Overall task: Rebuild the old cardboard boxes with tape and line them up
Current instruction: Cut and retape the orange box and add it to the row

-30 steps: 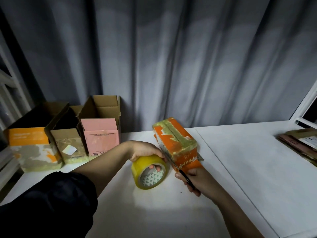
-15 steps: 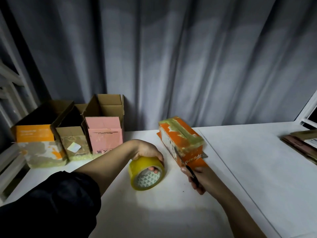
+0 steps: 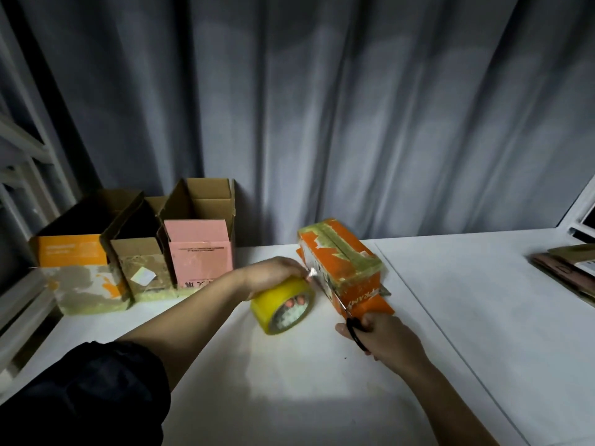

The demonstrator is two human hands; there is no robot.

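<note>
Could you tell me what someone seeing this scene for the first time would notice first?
Probably the yellow tape roll gripped by the left hand at mid-table, beside the orange box patched with tape. The right hand holds scissors at that box's near end. Three open boxes stand in a row at the back left, against the curtain.

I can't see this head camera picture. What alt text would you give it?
A person's left hand grips a yellow tape roll on a white table while the right hand works scissors along the side of an orange taped box. Three open boxes stand in a row at the back left, before a grey curtain.
</note>
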